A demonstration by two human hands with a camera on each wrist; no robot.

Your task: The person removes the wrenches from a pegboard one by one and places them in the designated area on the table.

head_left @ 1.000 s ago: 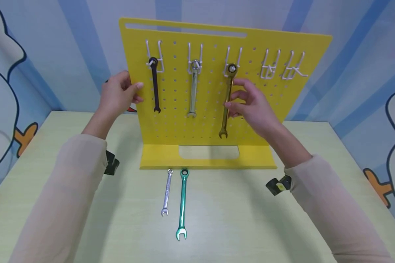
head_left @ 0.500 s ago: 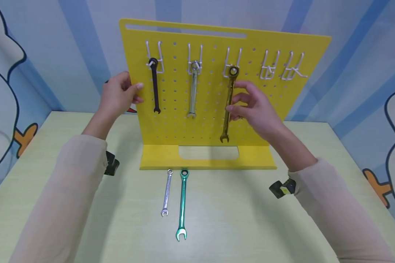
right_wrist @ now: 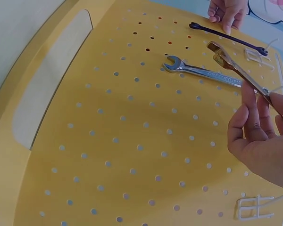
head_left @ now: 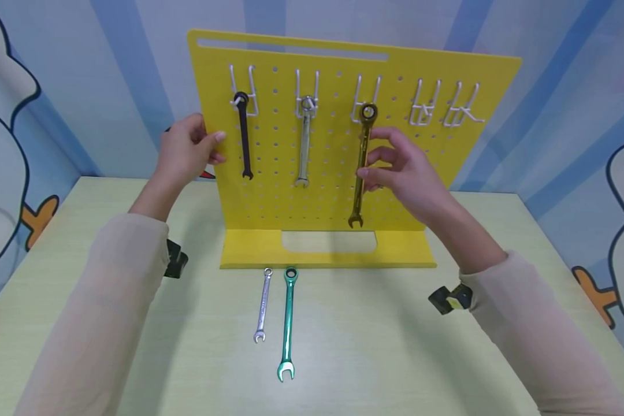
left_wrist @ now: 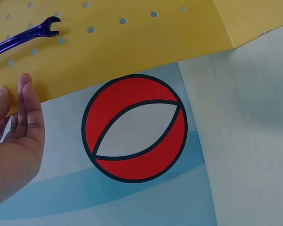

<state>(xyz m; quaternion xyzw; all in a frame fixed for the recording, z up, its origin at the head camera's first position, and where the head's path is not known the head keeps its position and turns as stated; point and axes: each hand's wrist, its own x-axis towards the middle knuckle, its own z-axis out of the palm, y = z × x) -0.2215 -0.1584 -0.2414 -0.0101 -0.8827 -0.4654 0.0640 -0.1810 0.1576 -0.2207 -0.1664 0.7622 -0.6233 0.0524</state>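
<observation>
My right hand (head_left: 403, 167) pinches a gold combination wrench (head_left: 361, 156) by its shaft, in front of the third white hook (head_left: 357, 95) of the yellow pegboard (head_left: 322, 202). The wrench hangs ring end up, open end down. Whether its ring still touches the hook I cannot tell. At the board's left edge my left hand (head_left: 184, 144) grips the rim between thumb and fingers; the left wrist view shows this hand (left_wrist: 19, 127) too. A dark wrench (head_left: 245, 138) and a silver wrench (head_left: 304, 144) hang from the two hooks further left.
A small silver wrench (head_left: 263, 306) and a larger green wrench (head_left: 289, 318) lie on the pale table (head_left: 374, 346) before the board's base. Two more white hooks (head_left: 423, 110) stand at the board's upper right. A patterned blue wall (head_left: 343, 17) rises behind.
My right hand has shifted slightly right and down with the gold wrench, whose ring now sits a little lower and further right against the hook. My left hand stays at the board's edge.
</observation>
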